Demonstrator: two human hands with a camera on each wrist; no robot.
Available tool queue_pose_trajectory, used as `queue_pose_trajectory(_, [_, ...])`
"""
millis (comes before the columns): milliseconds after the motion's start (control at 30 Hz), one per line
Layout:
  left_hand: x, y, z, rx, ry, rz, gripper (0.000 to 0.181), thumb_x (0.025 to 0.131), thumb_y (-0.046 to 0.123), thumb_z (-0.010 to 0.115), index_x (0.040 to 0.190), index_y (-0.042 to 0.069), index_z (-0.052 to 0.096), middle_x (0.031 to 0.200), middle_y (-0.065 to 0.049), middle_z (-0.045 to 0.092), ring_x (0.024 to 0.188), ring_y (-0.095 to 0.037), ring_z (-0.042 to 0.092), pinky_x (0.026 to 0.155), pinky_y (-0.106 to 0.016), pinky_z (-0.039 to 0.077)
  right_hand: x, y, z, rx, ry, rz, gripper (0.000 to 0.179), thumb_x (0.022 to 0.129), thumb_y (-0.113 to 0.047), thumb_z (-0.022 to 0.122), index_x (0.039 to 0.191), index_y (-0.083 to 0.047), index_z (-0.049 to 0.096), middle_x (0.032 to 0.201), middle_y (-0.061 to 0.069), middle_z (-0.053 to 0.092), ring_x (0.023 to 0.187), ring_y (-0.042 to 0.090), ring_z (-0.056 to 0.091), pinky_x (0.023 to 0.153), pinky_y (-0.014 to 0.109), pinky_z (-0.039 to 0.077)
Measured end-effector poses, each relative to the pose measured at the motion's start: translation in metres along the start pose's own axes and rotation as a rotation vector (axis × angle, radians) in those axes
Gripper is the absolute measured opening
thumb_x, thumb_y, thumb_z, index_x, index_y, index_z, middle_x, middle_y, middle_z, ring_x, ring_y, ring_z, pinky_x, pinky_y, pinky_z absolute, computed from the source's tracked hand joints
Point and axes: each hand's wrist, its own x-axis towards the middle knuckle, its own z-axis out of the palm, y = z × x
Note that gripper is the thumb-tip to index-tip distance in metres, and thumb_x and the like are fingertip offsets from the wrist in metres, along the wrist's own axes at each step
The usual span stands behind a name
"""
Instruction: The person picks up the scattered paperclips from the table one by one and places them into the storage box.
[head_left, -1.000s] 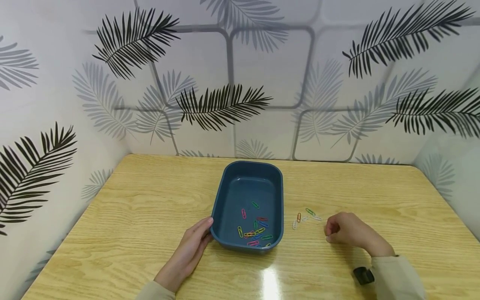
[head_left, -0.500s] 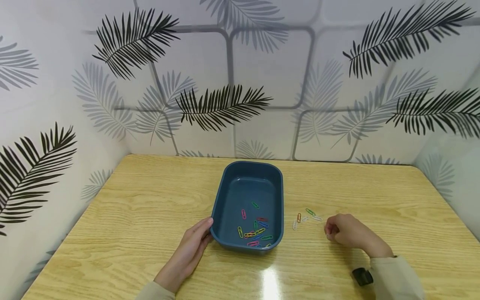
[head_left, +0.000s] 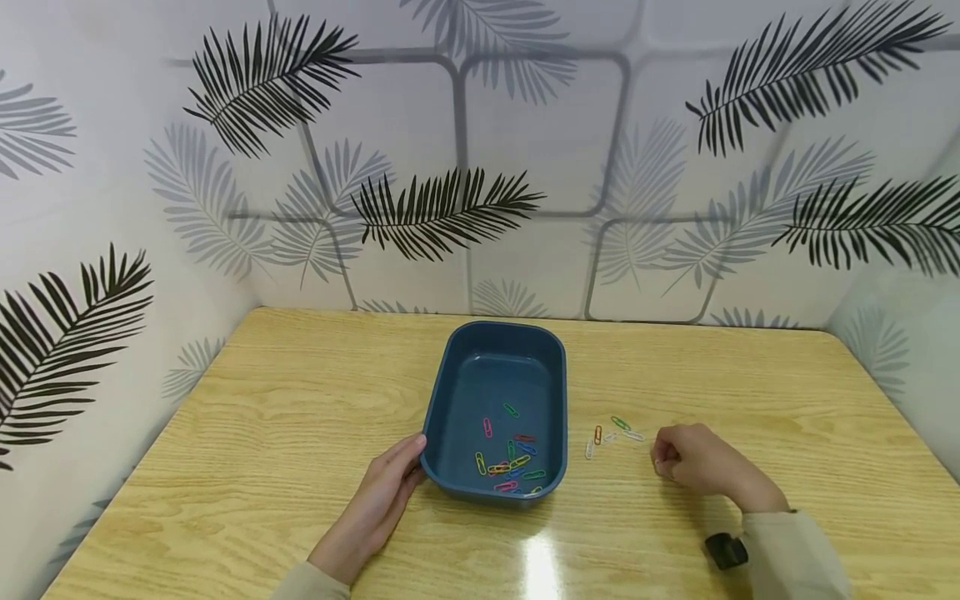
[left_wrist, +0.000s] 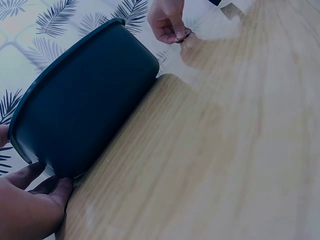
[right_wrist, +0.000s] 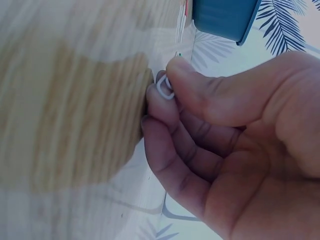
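Observation:
A dark blue plastic bin (head_left: 498,379) stands on the wooden table, with several coloured paper clips (head_left: 487,427) lying mostly toward its near end. My left hand (head_left: 378,500) grips the bin's near left corner, thumb at the rim and fingers lower on the outer wall in the left wrist view. To the right of the bin, my right hand (head_left: 701,465) is low over the table. Between its thumb and index finger it pinches a white paper clip (right_wrist: 164,88), plain in the right wrist view but hidden in the head view.
Between the bin and my right hand lie several loose clips: a green paper clip (head_left: 620,423), an orange paper clip (head_left: 597,434) and white ones. A patterned wall (head_left: 525,267) borders the table (head_left: 300,375) at the back. A black strap (head_left: 726,551) is at my right wrist.
Very little differs. My right hand has shifted only slightly in place, while my left hand and the bin have stayed where they were.

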Motion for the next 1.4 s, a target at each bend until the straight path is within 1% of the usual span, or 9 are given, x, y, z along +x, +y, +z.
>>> queue_pose_trajectory(167, [0.001, 0.001, 0.001, -0.001, 0.001, 0.005, 0.061, 0.099, 0.031, 0.055, 0.14, -0.011, 0.04, 0.144, -0.023, 0.04, 0.131, -0.026, 0.039, 0.102, -0.028, 0.039, 0.002, 0.002, -0.003, 0.014, -0.001, 0.013, 0.015, 0.083, 0.008, 0.064, 0.078, -0.006, 0.059, 0.07, -0.003, 0.054, 0.06, 0.011, 0.045, 0.052, 0.026, 0.04])
queue_pose_trajectory(367, [0.002, 0.003, 0.002, 0.002, -0.001, 0.009, 0.059, 0.099, 0.031, 0.055, 0.14, -0.01, 0.041, 0.143, -0.022, 0.041, 0.129, -0.025, 0.042, 0.102, -0.029, 0.039, 0.007, -0.002, -0.006, 0.084, -0.012, 0.018, 0.015, 0.089, 0.005, 0.061, 0.08, -0.006, 0.058, 0.065, -0.003, 0.052, 0.056, 0.011, 0.044, 0.05, 0.025, 0.038])
queue_pose_trajectory(567, [0.002, 0.003, 0.003, 0.009, -0.005, 0.016, 0.059, 0.099, 0.03, 0.055, 0.139, -0.011, 0.041, 0.143, -0.022, 0.042, 0.129, -0.025, 0.042, 0.102, -0.029, 0.039, 0.018, -0.017, -0.014, 0.177, 0.007, -0.018, 0.013, 0.091, 0.006, 0.06, 0.083, -0.004, 0.058, 0.066, -0.002, 0.053, 0.059, 0.013, 0.048, 0.052, 0.027, 0.041])
queue_pose_trajectory(667, [0.002, 0.003, 0.003, 0.002, -0.003, 0.007, 0.059, 0.099, 0.031, 0.055, 0.139, -0.01, 0.041, 0.142, -0.022, 0.042, 0.128, -0.024, 0.043, 0.101, -0.028, 0.04, 0.022, -0.024, -0.017, 0.221, 0.021, -0.006, 0.012, 0.09, 0.005, 0.062, 0.083, -0.004, 0.059, 0.068, 0.0, 0.057, 0.062, 0.016, 0.052, 0.055, 0.028, 0.043])
queue_pose_trajectory(767, [0.002, 0.003, 0.003, -0.005, -0.002, -0.001, 0.059, 0.099, 0.031, 0.055, 0.14, -0.01, 0.041, 0.143, -0.022, 0.042, 0.128, -0.023, 0.043, 0.101, -0.027, 0.04, 0.027, -0.031, -0.021, 0.237, 0.047, 0.008, 0.009, 0.089, 0.001, 0.065, 0.083, -0.004, 0.061, 0.071, 0.001, 0.061, 0.065, 0.019, 0.057, 0.058, 0.03, 0.047])
queue_pose_trajectory(933, [0.002, 0.002, 0.003, -0.01, 0.001, 0.002, 0.059, 0.1, 0.03, 0.054, 0.14, -0.011, 0.04, 0.143, -0.023, 0.04, 0.13, -0.025, 0.041, 0.102, -0.027, 0.039, 0.037, -0.043, -0.027, 0.26, 0.085, 0.01, 0.007, 0.089, -0.005, 0.068, 0.084, -0.004, 0.063, 0.075, 0.002, 0.065, 0.069, 0.022, 0.062, 0.064, 0.037, 0.053])
queue_pose_trajectory(1133, [0.001, 0.001, 0.003, -0.009, 0.005, -0.003, 0.06, 0.1, 0.031, 0.054, 0.14, -0.011, 0.04, 0.144, -0.024, 0.04, 0.131, -0.026, 0.04, 0.103, -0.029, 0.038, 0.048, -0.057, -0.027, 0.326, 0.133, 0.012, 0.006, 0.089, -0.007, 0.069, 0.086, -0.003, 0.064, 0.076, 0.002, 0.066, 0.073, 0.029, 0.065, 0.068, 0.045, 0.054])
queue_pose_trajectory(1267, [0.0, 0.001, 0.003, -0.009, 0.001, 0.0, 0.059, 0.1, 0.031, 0.054, 0.14, -0.011, 0.04, 0.143, -0.023, 0.041, 0.13, -0.025, 0.041, 0.103, -0.029, 0.039, 0.056, -0.068, -0.025, 0.394, 0.171, 0.023, 0.006, 0.088, -0.005, 0.069, 0.09, -0.001, 0.065, 0.078, 0.004, 0.066, 0.076, 0.031, 0.067, 0.072, 0.045, 0.056])
queue_pose_trajectory(1400, [0.0, 0.001, 0.002, -0.014, 0.012, 0.003, 0.058, 0.1, 0.03, 0.054, 0.139, -0.011, 0.042, 0.142, -0.023, 0.043, 0.128, -0.024, 0.043, 0.102, -0.029, 0.04, 0.065, -0.082, -0.022, 0.45, 0.19, 0.016, 0.008, 0.089, -0.004, 0.068, 0.094, 0.002, 0.066, 0.08, 0.006, 0.067, 0.077, 0.028, 0.068, 0.072, 0.04, 0.057])
